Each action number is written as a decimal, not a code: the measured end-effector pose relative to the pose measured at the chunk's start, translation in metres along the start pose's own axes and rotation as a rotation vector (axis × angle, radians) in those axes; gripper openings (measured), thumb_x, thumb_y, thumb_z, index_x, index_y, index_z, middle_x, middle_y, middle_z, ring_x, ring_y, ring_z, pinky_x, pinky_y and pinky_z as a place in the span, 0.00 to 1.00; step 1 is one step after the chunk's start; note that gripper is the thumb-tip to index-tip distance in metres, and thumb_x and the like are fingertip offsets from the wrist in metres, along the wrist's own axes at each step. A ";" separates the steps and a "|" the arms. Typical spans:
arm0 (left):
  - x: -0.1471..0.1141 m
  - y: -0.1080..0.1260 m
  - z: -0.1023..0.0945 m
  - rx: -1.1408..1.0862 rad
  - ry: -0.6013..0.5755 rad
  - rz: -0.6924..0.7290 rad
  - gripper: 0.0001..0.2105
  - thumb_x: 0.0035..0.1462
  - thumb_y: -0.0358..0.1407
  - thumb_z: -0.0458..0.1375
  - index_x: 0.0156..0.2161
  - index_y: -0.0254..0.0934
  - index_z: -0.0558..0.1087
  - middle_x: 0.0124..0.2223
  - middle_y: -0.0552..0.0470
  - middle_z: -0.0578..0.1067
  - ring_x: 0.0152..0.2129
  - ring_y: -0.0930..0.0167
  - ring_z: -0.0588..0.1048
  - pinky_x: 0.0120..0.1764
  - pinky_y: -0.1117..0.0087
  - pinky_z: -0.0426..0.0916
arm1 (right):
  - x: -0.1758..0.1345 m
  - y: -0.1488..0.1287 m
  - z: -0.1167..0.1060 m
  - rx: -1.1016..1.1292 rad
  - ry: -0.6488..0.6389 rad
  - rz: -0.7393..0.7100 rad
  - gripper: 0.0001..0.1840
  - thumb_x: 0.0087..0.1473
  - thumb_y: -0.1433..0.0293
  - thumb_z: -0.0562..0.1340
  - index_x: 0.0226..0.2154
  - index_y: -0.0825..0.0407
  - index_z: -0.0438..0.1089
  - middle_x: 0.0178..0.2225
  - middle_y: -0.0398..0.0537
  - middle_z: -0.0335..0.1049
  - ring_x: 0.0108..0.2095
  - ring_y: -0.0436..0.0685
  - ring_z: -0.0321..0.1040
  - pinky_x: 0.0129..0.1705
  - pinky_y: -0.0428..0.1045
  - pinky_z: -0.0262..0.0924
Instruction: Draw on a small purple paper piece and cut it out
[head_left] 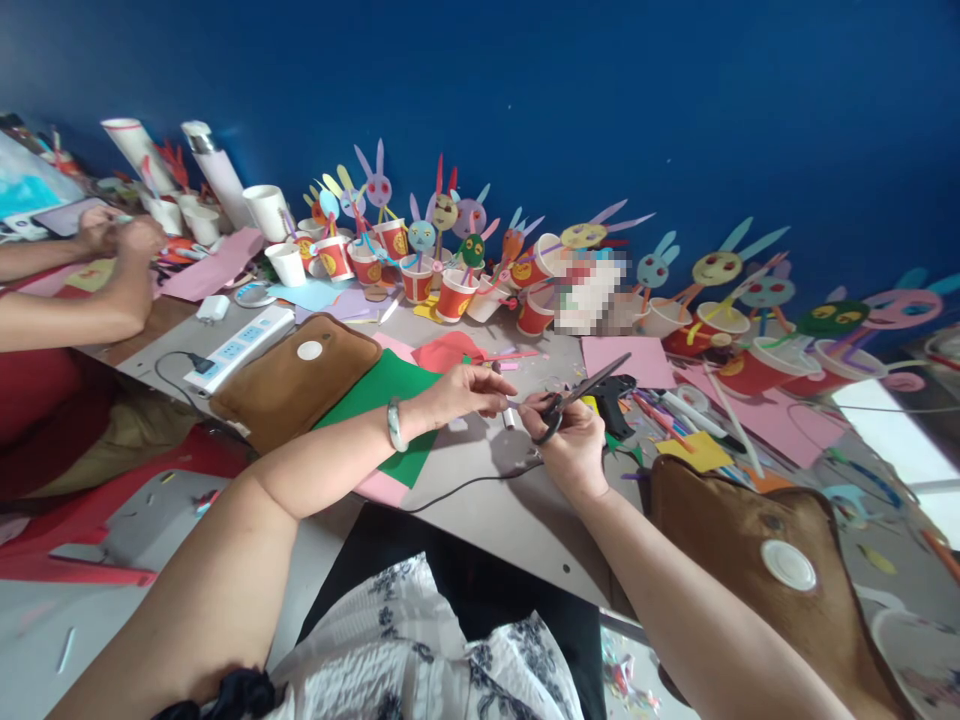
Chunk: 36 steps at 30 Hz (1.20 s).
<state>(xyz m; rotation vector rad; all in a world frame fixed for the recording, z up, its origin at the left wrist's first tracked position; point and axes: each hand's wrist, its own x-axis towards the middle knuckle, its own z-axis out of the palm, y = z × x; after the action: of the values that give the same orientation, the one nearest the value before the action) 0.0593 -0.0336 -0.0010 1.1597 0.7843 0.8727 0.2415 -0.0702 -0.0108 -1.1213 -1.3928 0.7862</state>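
Note:
My right hand (pixel 574 445) is closed round the handles of black scissors (pixel 598 378), whose blades point up and away to the right. My left hand (pixel 469 393), with a bracelet (pixel 397 425) at the wrist, pinches something thin and small, perhaps purple, close to the fingertips of the right hand. What exactly it is does not show. Beyond the scissors lies a black glue gun (pixel 616 400) on the table. Under the left forearm spreads a green paper sheet (pixel 390 390). A small white tube-like piece (pixel 509 419) is between the hands.
Paper cups (pixel 457 295) with paper rabbit figures line the wall. Brown pouches (pixel 300 375) lie left and right, the right one (pixel 742 560) near my forearm. A power strip (pixel 240 345) and a cable (pixel 465 487) cross the table. Another person's hands (pixel 124 235) work at far left.

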 end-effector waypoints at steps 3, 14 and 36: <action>-0.001 0.002 -0.001 0.052 -0.024 0.013 0.20 0.40 0.38 0.74 0.38 0.29 0.78 0.30 0.51 0.78 0.26 0.78 0.74 0.33 0.74 0.69 | 0.000 0.001 -0.001 -0.009 -0.042 0.017 0.07 0.42 0.69 0.70 0.24 0.52 0.72 0.27 0.46 0.76 0.25 0.52 0.68 0.30 0.48 0.64; -0.002 0.008 -0.010 0.338 -0.177 -0.014 0.17 0.46 0.45 0.69 0.32 0.30 0.79 0.25 0.53 0.73 0.23 0.78 0.68 0.29 0.74 0.61 | 0.002 0.008 0.001 -0.026 -0.133 0.040 0.10 0.41 0.66 0.72 0.23 0.51 0.72 0.25 0.44 0.74 0.24 0.51 0.66 0.28 0.47 0.64; -0.005 0.012 -0.007 0.393 -0.196 0.018 0.18 0.48 0.47 0.68 0.30 0.30 0.76 0.24 0.54 0.72 0.23 0.77 0.68 0.28 0.75 0.61 | 0.005 -0.002 0.002 0.110 -0.078 0.191 0.14 0.36 0.64 0.75 0.23 0.52 0.72 0.21 0.41 0.69 0.20 0.48 0.59 0.21 0.45 0.56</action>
<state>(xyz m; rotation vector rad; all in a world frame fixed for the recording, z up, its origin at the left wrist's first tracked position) 0.0491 -0.0327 0.0098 1.5746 0.8052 0.6208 0.2391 -0.0664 -0.0075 -1.1592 -1.3027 1.0409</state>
